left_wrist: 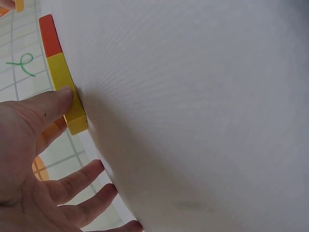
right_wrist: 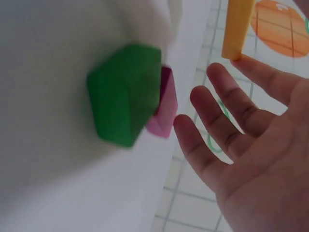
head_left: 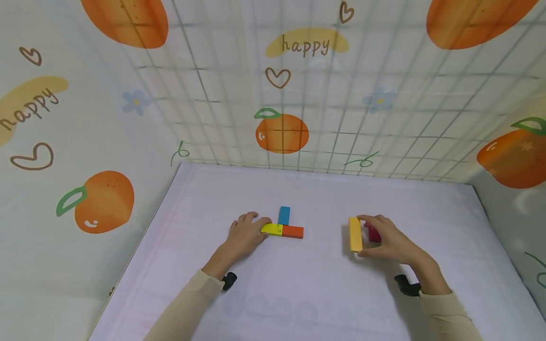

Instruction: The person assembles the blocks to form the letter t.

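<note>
My left hand point(head_left: 244, 238) pinches the outer end of a yellow block point(left_wrist: 61, 72), its thumb on one face and the other fingers spread. Against that block's right end lies a red-orange block point(head_left: 293, 232), in line with it. A blue block point(head_left: 284, 215) points away from their joint. My right hand point(head_left: 394, 242) holds a long orange-yellow block point(head_left: 355, 234) by its two ends, between thumb and index finger. Behind those fingers a pink block point(head_left: 374, 234) shows in part. A green faceted block point(right_wrist: 124, 94) sits beside it in the right wrist view, hidden in the head view.
The white tabletop point(head_left: 315, 284) carries all the blocks. A patterned curtain point(head_left: 204, 85) with oranges and grid lines hangs along the back and sides. Black camera parts point(head_left: 229, 281) stick out by each wrist.
</note>
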Action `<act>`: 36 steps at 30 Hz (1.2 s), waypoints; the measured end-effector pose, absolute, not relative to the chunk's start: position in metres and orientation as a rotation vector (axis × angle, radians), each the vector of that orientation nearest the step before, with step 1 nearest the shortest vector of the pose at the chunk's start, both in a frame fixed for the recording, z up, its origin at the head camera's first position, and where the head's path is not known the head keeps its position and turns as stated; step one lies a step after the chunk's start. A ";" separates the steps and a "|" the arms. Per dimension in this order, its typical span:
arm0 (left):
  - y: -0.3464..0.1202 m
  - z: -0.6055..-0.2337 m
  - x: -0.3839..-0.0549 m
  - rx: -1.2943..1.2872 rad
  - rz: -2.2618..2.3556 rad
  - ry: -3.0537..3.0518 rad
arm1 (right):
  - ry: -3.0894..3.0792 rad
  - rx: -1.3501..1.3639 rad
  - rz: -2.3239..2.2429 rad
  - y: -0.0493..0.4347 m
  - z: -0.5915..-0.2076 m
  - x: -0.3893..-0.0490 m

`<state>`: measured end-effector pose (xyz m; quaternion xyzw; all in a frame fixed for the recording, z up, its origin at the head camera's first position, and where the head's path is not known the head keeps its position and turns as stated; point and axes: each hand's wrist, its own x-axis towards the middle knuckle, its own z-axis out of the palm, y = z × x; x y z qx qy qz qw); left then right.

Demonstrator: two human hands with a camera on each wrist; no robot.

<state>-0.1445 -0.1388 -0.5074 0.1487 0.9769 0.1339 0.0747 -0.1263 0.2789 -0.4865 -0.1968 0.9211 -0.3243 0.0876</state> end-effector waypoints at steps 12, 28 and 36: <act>-0.139 -0.507 -0.144 0.424 0.424 2.912 | 2.710 -0.679 -1.027 0.255 -0.500 -0.121; -0.139 -0.508 -0.145 0.430 0.426 2.915 | 2.716 -0.709 -0.996 0.225 -0.502 -0.116; -0.139 -0.508 -0.145 0.422 0.423 2.913 | 2.716 -0.740 -0.984 0.209 -0.502 -0.112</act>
